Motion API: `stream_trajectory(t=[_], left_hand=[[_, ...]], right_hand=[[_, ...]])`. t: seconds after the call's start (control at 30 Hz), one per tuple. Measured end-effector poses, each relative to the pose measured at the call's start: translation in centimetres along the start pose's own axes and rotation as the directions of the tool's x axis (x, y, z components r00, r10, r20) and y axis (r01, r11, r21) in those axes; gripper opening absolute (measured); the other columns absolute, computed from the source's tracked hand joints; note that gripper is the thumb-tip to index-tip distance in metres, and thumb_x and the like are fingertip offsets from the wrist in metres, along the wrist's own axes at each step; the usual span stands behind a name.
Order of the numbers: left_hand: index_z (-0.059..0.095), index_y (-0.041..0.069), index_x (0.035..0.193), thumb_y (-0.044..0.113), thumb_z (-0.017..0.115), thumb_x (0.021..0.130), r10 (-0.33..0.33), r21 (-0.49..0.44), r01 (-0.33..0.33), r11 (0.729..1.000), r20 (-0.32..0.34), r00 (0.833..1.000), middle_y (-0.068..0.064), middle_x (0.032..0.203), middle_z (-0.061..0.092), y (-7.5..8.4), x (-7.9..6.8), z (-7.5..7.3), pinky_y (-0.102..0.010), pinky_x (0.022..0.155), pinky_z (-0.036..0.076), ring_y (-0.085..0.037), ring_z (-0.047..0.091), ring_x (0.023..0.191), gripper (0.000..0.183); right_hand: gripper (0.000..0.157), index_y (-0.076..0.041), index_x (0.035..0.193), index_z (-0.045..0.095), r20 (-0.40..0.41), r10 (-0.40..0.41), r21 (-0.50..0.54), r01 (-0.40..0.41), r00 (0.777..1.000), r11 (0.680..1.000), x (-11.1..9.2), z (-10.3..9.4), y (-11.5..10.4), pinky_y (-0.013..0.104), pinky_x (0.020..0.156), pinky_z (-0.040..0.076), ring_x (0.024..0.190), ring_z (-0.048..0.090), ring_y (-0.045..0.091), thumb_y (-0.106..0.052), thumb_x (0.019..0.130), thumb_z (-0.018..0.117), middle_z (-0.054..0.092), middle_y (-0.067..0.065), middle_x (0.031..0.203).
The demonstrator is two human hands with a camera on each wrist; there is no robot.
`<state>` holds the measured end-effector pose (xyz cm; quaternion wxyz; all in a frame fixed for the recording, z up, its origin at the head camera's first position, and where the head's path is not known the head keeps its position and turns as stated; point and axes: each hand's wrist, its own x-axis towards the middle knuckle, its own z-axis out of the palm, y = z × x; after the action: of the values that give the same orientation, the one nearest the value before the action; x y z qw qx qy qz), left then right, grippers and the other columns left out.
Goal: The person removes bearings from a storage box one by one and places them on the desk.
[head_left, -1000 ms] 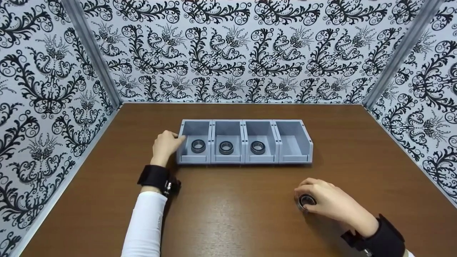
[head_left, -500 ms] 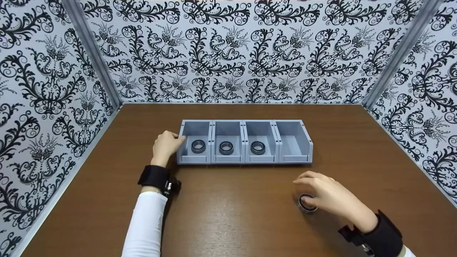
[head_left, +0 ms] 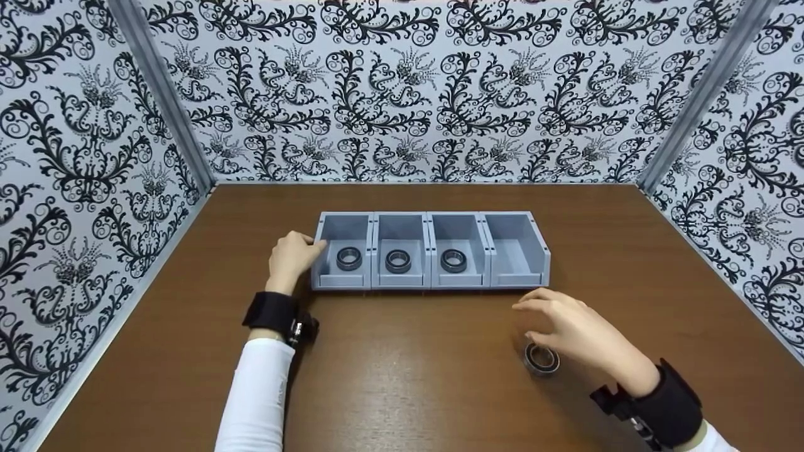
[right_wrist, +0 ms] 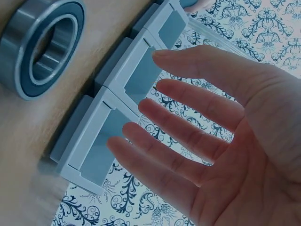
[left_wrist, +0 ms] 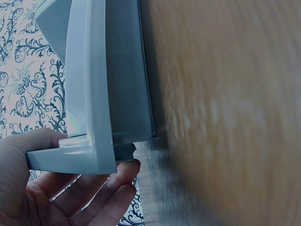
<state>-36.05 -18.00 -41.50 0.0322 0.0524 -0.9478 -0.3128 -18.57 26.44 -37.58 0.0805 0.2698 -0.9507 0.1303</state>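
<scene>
My left hand point(head_left: 294, 258) grips the left side wall of the row of grey bins point(head_left: 430, 285), with the thumb over the wall's top edge. In the left wrist view, that hand's fingers point(left_wrist: 120, 181) curl along the outside of the end bin point(left_wrist: 96, 155). A bearing point(head_left: 541, 360), a steel ring with a black seal, lies on the table in front of the rightmost bin. Above and beyond it hovers my right hand point(head_left: 575, 326), holding nothing. The right wrist view shows its fingers point(right_wrist: 164, 165) spread and the bearing point(right_wrist: 42, 49) apart from them.
One bearing each sits in the left bin point(head_left: 349, 258), the second bin point(head_left: 397, 260) and the third bin point(head_left: 453, 260). The rightmost bin point(head_left: 512, 254) holds nothing. Patterned wall panels point(head_left: 408, 94) enclose the brown table point(head_left: 402, 364) at the back and sides.
My right hand has let go of the bearing, opened its fingers and lifted away from it, moving slightly toward the bins. The bearing stays on the table. My left hand has not moved.
</scene>
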Motion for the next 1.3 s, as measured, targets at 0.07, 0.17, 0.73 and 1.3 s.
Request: stream_trajectory(t=[0.07, 0.17, 0.73, 1.3], left_hand=[[0.074, 0.01, 0.126, 0.045, 0.061, 0.096, -0.001, 0.003, 0.001, 1.0, 0.001, 1.0, -0.024, 0.136, 0.067, -0.1, -0.1, 0.0, -0.058, 0.097, 0.054, -0.049, 0.065, 0.12, 0.048], [0.073, 0.009, 0.127, 0.044, 0.061, 0.096, -0.001, 0.002, 0.001, 1.0, 0.002, 1.0, -0.024, 0.136, 0.066, -0.1, -0.1, 0.0, -0.058, 0.098, 0.053, -0.049, 0.065, 0.121, 0.048], [0.073, 0.007, 0.127, 0.042, 0.06, 0.097, 0.009, -0.002, -0.009, 1.0, 0.008, 1.0, -0.025, 0.136, 0.066, 0.1, -0.4, -0.2, -0.059, 0.099, 0.053, -0.049, 0.065, 0.121, 0.048], [0.073, 0.007, 0.126, 0.043, 0.06, 0.097, 0.025, 0.01, -0.025, 1.0, 0.002, 1.0, -0.025, 0.136, 0.066, 0.0, 0.0, -0.1, -0.059, 0.098, 0.054, -0.049, 0.065, 0.12, 0.048]], right_hand=[[0.038, -0.007, 0.12, 0.073, -0.012, -0.002, 0.003, 0.002, 1.0, 1.0, 0.2, -0.1, 0.0, 0.05, 0.091, 0.057, 0.109, 0.07, 0.031, -0.008, 0.083, 0.08, 0.071, 0.009, 0.118], [0.038, -0.007, 0.12, 0.073, -0.024, 0.007, 0.006, -0.007, 1.0, 1.0, 0.5, -0.2, -0.2, 0.05, 0.092, 0.057, 0.11, 0.07, 0.031, -0.008, 0.083, 0.08, 0.071, 0.01, 0.118], [0.037, -0.005, 0.12, 0.074, -0.028, 0.008, 0.035, -0.007, 1.0, 0.999, 2.7, -0.7, 0.1, 0.051, 0.094, 0.056, 0.111, 0.07, 0.032, -0.008, 0.084, 0.079, 0.072, 0.01, 0.118], [0.036, -0.003, 0.12, 0.073, -0.036, -0.014, 0.046, 0.015, 0.999, 0.999, 5.0, -0.8, 0.4, 0.051, 0.095, 0.056, 0.111, 0.07, 0.035, -0.006, 0.085, 0.077, 0.072, 0.015, 0.117]])
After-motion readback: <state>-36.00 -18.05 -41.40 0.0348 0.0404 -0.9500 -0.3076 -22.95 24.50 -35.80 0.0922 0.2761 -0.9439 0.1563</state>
